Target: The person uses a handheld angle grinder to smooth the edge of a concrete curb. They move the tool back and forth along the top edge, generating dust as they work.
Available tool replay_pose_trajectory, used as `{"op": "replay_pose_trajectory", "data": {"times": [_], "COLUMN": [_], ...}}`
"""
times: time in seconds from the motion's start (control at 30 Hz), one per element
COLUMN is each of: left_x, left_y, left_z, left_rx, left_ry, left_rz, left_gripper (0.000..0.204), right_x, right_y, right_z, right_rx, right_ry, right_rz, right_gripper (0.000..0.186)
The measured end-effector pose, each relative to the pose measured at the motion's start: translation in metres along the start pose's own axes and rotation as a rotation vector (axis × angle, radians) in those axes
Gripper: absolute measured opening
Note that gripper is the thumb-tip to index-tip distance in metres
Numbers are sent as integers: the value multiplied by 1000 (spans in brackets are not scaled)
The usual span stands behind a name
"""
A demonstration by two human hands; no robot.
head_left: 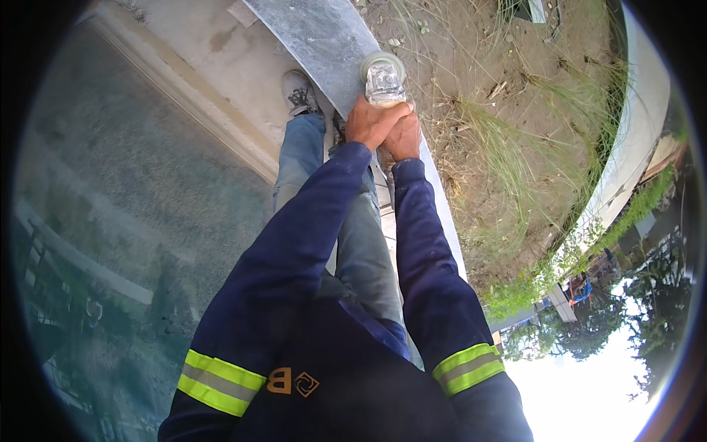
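Both hands are closed round the body of a dusty angle grinder [385, 83]. My left hand [369, 121] lies over its near end, with the thumb reaching across toward the right. Against it on the right, my right hand [403, 135] wraps the same body, its fingers partly hidden. At the tool's far end a round pale disc [375, 59] rests on or just above the top of a grey curved concrete curb [320, 33]; the exact contact cannot be made out. Much of the grinder's handle is covered by my hands.
My shoe [298, 92] stands on the paved ground left of the curb. Dry soil with grass tufts [508, 140] lies to the right, bounded by a pale curved wall [615, 166]. A long ledge [177, 88] runs along the left, beside a wide greenish surface [147, 177].
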State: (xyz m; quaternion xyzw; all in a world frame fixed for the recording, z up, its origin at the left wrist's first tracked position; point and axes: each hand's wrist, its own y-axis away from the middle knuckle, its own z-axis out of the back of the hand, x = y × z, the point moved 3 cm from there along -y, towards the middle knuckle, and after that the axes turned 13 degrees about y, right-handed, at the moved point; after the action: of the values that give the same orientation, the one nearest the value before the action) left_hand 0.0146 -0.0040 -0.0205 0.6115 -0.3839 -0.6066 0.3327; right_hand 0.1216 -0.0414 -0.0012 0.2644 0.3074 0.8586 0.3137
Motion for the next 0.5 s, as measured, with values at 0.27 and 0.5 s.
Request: {"op": "replay_pose_trajectory", "data": {"times": [0.27,0.5], "left_x": [-37,20], "left_y": [-28,18], "left_z": [10,21], "left_rx": [0,-55], "left_ry": [63,13], "left_rz": [-39,-12], "left_gripper": [83,86], "right_x": [34,-3], "right_y": [-38,18], "right_z": [0,-33], "right_rx": [-107,2], "right_ry": [-40,-36], "right_rz": [112,-1], "right_gripper": [52,56]}}
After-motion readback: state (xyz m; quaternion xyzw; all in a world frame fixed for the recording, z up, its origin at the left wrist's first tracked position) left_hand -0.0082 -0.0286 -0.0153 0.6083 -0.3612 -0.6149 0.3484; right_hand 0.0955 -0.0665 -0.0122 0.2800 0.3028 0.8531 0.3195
